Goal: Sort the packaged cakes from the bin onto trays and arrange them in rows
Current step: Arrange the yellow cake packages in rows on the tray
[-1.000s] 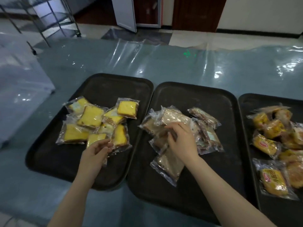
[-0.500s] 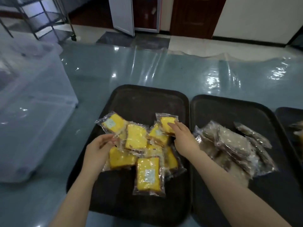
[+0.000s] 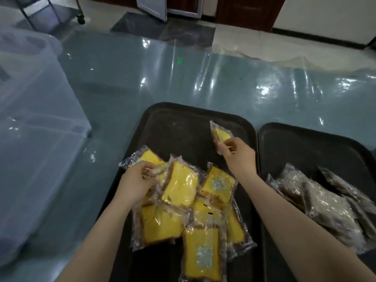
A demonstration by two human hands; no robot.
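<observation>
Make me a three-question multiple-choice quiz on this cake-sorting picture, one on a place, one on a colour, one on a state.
1. The right hand holds its cake packet over which spot?
A. the clear bin
B. the far right part of the left tray
C. the floor

2. The cakes on the right tray are
A. brown
B. yellow
C. green

3. The yellow cakes lie
A. in neat rows
B. in a loose overlapping heap
C. unwrapped

Answers: 1 B, tray shows beneath the packet; 2 A, brown packets lie there; 3 B, wrappers overlap at angles.
</observation>
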